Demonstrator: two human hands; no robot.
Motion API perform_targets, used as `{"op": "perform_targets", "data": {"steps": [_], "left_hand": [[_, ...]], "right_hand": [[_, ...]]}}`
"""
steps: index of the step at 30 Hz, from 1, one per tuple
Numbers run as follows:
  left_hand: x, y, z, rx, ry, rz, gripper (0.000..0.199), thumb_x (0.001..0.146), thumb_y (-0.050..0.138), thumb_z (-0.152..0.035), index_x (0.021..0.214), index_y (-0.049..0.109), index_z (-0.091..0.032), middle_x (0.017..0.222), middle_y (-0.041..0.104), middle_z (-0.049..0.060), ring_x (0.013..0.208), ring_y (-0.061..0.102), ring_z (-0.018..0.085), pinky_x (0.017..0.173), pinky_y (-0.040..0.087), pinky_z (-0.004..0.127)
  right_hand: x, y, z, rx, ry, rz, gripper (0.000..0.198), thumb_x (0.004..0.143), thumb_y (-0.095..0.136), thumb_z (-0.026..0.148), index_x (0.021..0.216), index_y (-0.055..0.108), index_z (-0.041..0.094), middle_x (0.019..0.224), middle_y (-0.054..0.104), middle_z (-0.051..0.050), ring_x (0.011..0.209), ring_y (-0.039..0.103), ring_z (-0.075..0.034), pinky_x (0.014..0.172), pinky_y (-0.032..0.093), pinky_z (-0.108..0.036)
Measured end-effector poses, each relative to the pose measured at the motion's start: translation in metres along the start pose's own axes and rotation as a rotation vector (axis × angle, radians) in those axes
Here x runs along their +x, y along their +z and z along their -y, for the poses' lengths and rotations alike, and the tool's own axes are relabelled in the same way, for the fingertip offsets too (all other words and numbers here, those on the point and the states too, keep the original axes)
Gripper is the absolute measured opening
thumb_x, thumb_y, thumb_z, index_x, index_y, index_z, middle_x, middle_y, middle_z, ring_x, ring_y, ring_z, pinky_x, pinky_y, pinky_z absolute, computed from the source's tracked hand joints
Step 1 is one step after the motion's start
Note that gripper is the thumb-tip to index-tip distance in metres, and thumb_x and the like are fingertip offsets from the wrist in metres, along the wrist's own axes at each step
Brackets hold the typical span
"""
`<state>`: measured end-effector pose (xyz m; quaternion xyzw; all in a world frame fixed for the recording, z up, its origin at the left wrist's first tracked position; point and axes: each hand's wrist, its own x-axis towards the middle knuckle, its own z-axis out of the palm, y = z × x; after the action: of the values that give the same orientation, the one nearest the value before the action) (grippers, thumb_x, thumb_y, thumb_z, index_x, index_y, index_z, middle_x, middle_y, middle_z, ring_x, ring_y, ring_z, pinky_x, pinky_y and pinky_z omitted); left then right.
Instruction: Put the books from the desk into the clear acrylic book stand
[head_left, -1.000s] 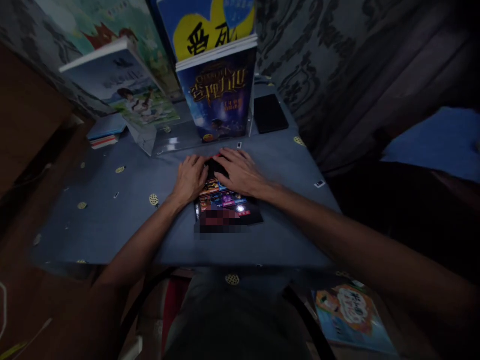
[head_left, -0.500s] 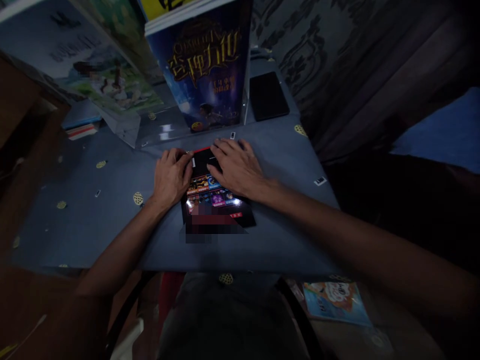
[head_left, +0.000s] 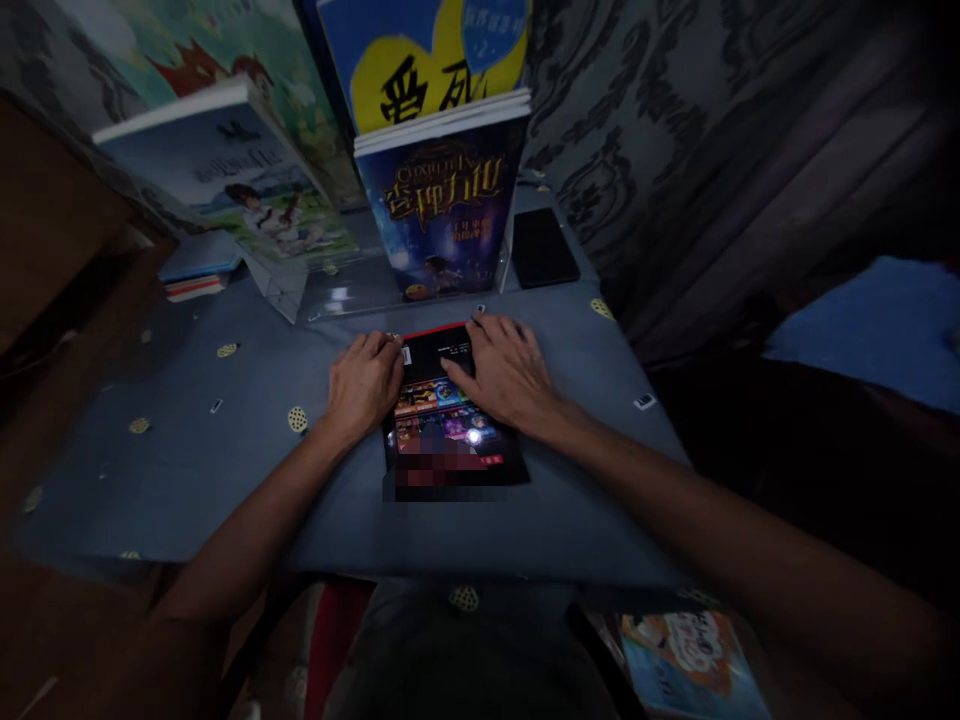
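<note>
A black book (head_left: 439,365) with colourful pictures and a red top edge lies flat on the cloth-covered table. My left hand (head_left: 365,378) is at its upper left edge, fingers bent and close together, the thumb against the cover beside a small white label. On the upper right side of the book rests my right hand (head_left: 514,372), its fingers stretched forward and its thumb spread inward over the cover. Part of the book's right edge is hidden under this hand. The lower part of the book is blurred out.
Behind the book, a clear stand (head_left: 360,300) holds a dark blue book (head_left: 450,225) and other upright books. To its right lies a black flat object (head_left: 546,248). Thin books (head_left: 199,265) are stacked at the left. Below the table's right front is another book (head_left: 690,660).
The view has tilted up, showing more of the standing books. My right hand has slid right across the book, uncovering more of its upper cover. My left hand stays at the left edge.
</note>
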<state>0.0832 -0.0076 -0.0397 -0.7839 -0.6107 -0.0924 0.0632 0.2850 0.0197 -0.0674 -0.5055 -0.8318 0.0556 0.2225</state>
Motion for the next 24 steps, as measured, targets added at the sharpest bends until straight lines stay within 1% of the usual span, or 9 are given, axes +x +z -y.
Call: {"op": "perform_targets", "data": {"steps": [4,8,12,15,18,21,24], "left_hand": [[-0.001,-0.001,0.002,0.009,0.03,0.012,0.036,0.101,0.038,-0.029,0.124,0.064,-0.021,0.114,0.065,0.011,0.104,0.057,0.027,0.088,0.048,0.04],[-0.003,-0.002,0.002,0.004,0.058,0.024,0.037,0.101,0.039,-0.029,0.128,0.062,-0.023,0.117,0.064,0.012,0.106,0.056,0.029,0.089,0.047,0.045],[0.0,-0.001,0.001,-0.018,0.076,0.038,0.039,0.101,0.042,-0.032,0.135,0.059,-0.023,0.123,0.061,0.013,0.113,0.053,0.031,0.092,0.045,0.047],[0.008,0.001,-0.001,-0.039,0.106,0.07,0.042,0.1,0.041,-0.03,0.14,0.056,-0.024,0.125,0.059,0.013,0.115,0.052,0.031,0.093,0.044,0.048],[0.019,0.006,-0.006,-0.066,0.154,0.077,0.043,0.1,0.041,-0.028,0.14,0.055,-0.027,0.127,0.058,0.012,0.116,0.051,0.03,0.095,0.044,0.048],[0.03,0.011,-0.013,-0.088,0.202,0.072,0.045,0.098,0.04,-0.024,0.14,0.055,-0.029,0.13,0.057,0.011,0.118,0.05,0.029,0.094,0.044,0.047],[0.038,0.014,-0.022,-0.092,0.242,0.08,0.049,0.095,0.041,-0.018,0.142,0.053,-0.029,0.13,0.056,0.012,0.118,0.049,0.029,0.093,0.045,0.047]], "right_hand": [[0.001,0.003,0.0,-0.043,0.049,0.006,0.066,0.098,0.039,0.053,0.136,0.052,0.0,0.14,0.053,-0.027,0.126,0.047,-0.04,0.105,0.034,-0.056],[0.003,0.007,-0.003,-0.058,0.032,-0.026,0.065,0.097,0.039,0.055,0.134,0.055,0.004,0.138,0.056,-0.025,0.125,0.048,-0.039,0.106,0.035,-0.057],[0.003,0.01,-0.003,-0.081,0.037,-0.033,0.063,0.095,0.044,0.052,0.132,0.057,0.003,0.139,0.056,-0.025,0.125,0.05,-0.038,0.105,0.037,-0.053],[0.003,0.01,-0.002,-0.072,0.038,-0.036,0.062,0.095,0.044,0.051,0.136,0.055,0.005,0.14,0.056,-0.024,0.125,0.051,-0.038,0.105,0.037,-0.054],[0.003,0.007,-0.001,-0.073,0.052,-0.007,0.062,0.095,0.046,0.05,0.136,0.054,0.003,0.142,0.054,-0.026,0.127,0.05,-0.039,0.107,0.036,-0.053],[0.003,0.002,0.001,-0.067,0.067,0.029,0.063,0.094,0.05,0.049,0.135,0.054,0.002,0.143,0.054,-0.025,0.129,0.049,-0.038,0.109,0.036,-0.051],[0.004,-0.002,0.001,-0.047,0.082,0.057,0.061,0.092,0.053,0.046,0.137,0.053,0.004,0.144,0.053,-0.024,0.131,0.049,-0.036,0.11,0.036,-0.049]]}}
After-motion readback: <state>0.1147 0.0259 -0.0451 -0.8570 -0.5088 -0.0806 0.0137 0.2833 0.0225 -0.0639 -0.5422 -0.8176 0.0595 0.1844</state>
